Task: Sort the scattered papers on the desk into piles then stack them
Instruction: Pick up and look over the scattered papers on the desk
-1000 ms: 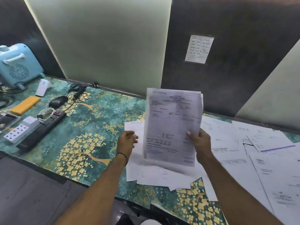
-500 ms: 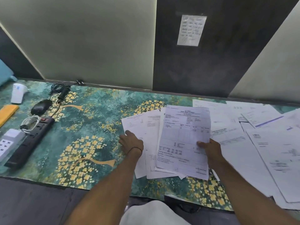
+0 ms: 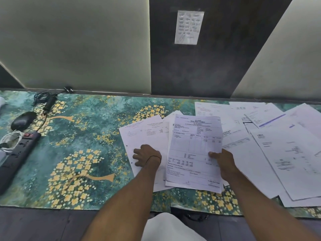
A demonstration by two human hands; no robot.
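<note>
Two hands are busy at the near middle of the desk [image 3: 86,140]. The right hand [image 3: 224,165] pinches a printed sheet [image 3: 194,146] by its right edge, thumb on top. The left hand [image 3: 146,155] grasps nothing and presses its fingers down on a small pile [image 3: 144,134] of fanned pages just beside it. The sheet lies across that pile's right side, so I'd say it is being added there. To do it well, the left hand should pin the pages while the right slides the sheet until the edges line up, letting go only once it lies flat. The fan will want squaring afterwards. To the right, loose papers [image 3: 278,145] overlap one another and run up against the pile, so a careless drag could pull neighbours along. Some reach close to the near edge and might slip off. A power strip [image 3: 15,153], a mouse [image 3: 23,120] and a coiled cable [image 3: 46,100] sit well apart on the left, out of the way.
</note>
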